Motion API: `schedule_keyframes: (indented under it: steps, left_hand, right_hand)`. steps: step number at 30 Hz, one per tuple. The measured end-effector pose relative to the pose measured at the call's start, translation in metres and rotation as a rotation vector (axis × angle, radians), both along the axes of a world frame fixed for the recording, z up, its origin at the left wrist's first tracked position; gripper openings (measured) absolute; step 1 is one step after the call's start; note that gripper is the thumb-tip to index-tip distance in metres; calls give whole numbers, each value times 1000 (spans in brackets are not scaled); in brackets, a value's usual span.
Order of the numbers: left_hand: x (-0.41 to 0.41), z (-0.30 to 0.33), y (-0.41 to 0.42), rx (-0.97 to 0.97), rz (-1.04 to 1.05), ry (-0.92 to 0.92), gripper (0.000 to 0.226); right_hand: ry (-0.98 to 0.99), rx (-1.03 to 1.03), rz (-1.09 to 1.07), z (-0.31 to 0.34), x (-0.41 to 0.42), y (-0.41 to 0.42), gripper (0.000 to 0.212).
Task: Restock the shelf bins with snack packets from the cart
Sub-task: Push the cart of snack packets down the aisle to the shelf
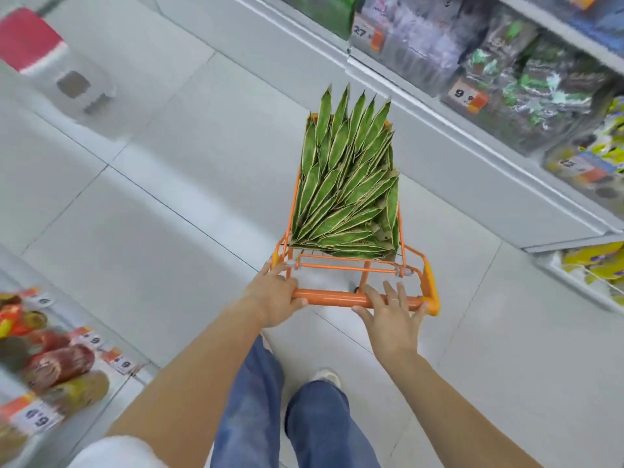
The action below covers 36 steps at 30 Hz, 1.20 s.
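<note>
A: Fingers [287, 285] of the left hand [275, 298] curl round the orange handlebar [332, 297]; the right hand [393, 314] lies on it, fingers spread straight.

B: Beyond them?

A: The orange cart [426, 275], packed with upright green snack packets [347, 184]. Right of the fingers, shelf bins [499, 99] hold blurred bags.

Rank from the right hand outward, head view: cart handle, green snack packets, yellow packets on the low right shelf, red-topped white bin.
From the right hand:
1. Orange cart handle: under its fingers, touching.
2. Green snack packets: packed upright in the cart basket, just ahead.
3. Yellow packets: low shelf at the right edge.
4. Red-topped white bin: far up the aisle, upper left.
</note>
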<state>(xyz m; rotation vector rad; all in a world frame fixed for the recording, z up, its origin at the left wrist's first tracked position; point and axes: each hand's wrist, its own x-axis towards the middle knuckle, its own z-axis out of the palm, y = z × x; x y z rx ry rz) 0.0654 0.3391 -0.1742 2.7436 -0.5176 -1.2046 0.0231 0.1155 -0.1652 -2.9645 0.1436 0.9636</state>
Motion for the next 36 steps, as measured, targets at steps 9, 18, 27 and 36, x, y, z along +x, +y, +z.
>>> schedule_keyframes:
  steps: [9, 18, 27, 36]
  left_hand:
    - [55, 0, 90, -7, 190, -25, 46]
    - [149, -8, 204, -73, 300, 0, 50]
    - [257, -7, 309, -144, 422, -2, 52]
    - [386, -2, 402, -92, 471, 4, 51]
  right_hand:
    - [32, -12, 205, 1, 104, 86, 54]
    - [94, -87, 310, 10, 225, 201, 54]
    - [102, -136, 424, 12, 352, 308, 55]
    - [125, -101, 515, 16, 503, 411, 58]
